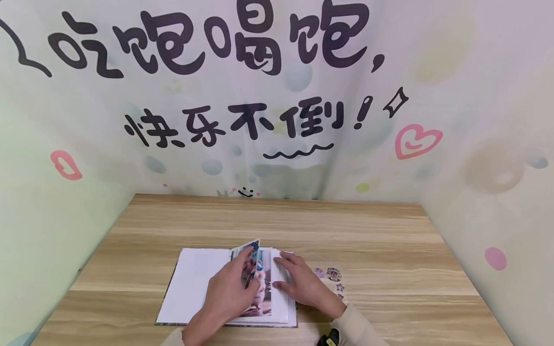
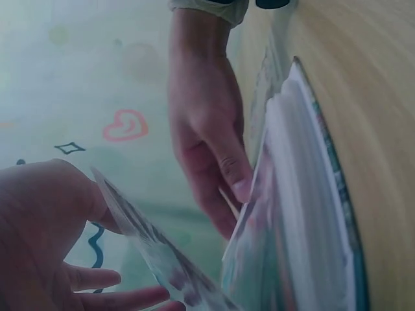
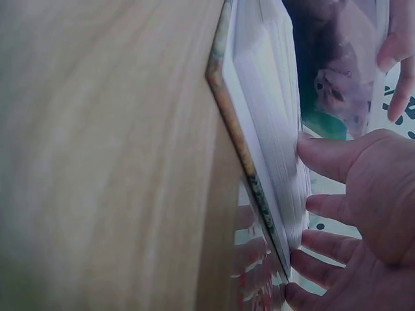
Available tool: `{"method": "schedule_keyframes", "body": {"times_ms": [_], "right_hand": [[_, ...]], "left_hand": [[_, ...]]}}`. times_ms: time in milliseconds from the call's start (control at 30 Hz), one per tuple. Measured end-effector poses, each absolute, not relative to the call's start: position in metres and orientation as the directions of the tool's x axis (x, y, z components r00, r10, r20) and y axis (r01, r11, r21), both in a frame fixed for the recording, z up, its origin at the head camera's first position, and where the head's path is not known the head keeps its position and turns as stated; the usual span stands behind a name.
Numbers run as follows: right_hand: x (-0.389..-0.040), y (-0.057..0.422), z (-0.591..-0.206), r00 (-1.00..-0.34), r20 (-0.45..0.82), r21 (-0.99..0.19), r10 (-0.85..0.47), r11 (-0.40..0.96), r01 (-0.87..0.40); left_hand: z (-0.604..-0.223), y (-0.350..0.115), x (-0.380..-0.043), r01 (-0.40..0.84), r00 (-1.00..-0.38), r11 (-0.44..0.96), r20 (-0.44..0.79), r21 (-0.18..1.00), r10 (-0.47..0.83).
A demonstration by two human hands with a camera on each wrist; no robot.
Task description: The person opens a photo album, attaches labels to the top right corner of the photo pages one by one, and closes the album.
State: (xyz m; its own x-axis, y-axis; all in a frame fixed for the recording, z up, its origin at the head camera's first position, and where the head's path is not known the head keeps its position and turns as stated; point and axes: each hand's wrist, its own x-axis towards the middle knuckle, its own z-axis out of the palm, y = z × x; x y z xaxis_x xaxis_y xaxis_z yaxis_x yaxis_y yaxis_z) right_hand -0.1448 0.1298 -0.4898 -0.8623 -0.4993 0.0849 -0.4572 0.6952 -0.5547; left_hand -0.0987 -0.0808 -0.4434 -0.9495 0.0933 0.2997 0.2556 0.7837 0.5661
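A photo album [image 1: 196, 283] lies open on the table, a white leaf showing on its left side. My left hand [image 1: 229, 290] pinches a raised picture page [image 2: 159, 243] between thumb and fingers, and the page stands tilted up from the album. Below it, a picture of a light-furred animal [image 1: 261, 293] shows on the right side. My right hand [image 1: 303, 283] rests at the album's right edge with its fingers spread. In the right wrist view, its thumb and fingertips touch the edges of the stacked pages [image 3: 275, 123].
Sticker sheets [image 1: 333, 275] with round and star designs lie right of the album, partly under the right forearm. The wooden table [image 1: 381, 240] reaches back to a printed curtain [image 1: 242, 173]. A black device [image 1: 330, 338] sits by the right sleeve.
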Motion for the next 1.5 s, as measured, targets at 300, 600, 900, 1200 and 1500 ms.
{"method": "schedule_keyframes", "body": {"times_ms": [300, 600, 900, 1200, 1500], "right_hand": [[-0.145, 0.13, -0.49, -0.858, 0.086, -0.554, -0.507, 0.691, -0.465], [-0.145, 0.13, -0.489, -0.863, 0.071, -0.564, -0.501, 0.693, -0.449], [-0.144, 0.13, -0.488, -0.864, 0.06, -0.565, -0.5, 0.696, -0.442], [-0.145, 0.13, -0.488, -0.866, 0.05, -0.569, -0.498, 0.698, -0.434], [-0.146, 0.13, -0.489, -0.865, 0.04, -0.561, -0.501, 0.705, -0.434]], "left_hand": [[-0.429, -0.097, -0.103, 0.176, -0.978, 0.738, 0.201, 0.652, 0.056], [-0.421, -0.115, -0.107, 0.186, -0.974, 0.699, 0.221, 0.691, 0.041], [-0.419, -0.133, -0.111, 0.143, -0.981, 0.687, 0.194, 0.712, 0.002], [-0.418, -0.151, -0.112, 0.159, -0.977, 0.644, 0.215, 0.748, -0.009], [-0.419, -0.17, -0.112, 0.13, -0.982, 0.63, 0.189, 0.765, -0.028]]}}
